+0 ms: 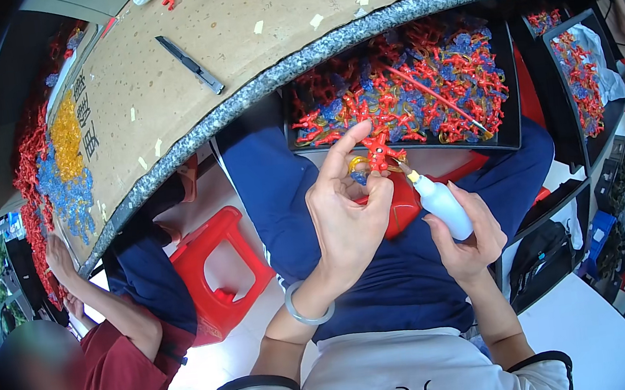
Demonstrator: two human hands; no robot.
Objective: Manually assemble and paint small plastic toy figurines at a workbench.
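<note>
My left hand (349, 214) pinches a small red toy figure (379, 153) between thumb and fingers, just above my lap. A yellow loop and a bit of blue plastic (358, 170) show beside the figure at my fingers. In my right hand (470, 242) is a white squeeze bottle (445, 209), tilted up and left. Its narrow tip is at the figure's lower right side; whether they touch I cannot tell. Behind my hands, a black tray (508, 139) rests over my legs, heaped with similar red, blue and yellow pieces (395, 105).
A thin red brush (436, 98) lies across the heap. On the brown-covered table (177, 25) are a utility knife (191, 66) and tape scraps. Yellow, blue and red piles (67, 173) lie at left, beside a co-worker (127, 362). A red stool (221, 305) stands left; another tray (578, 88) is right.
</note>
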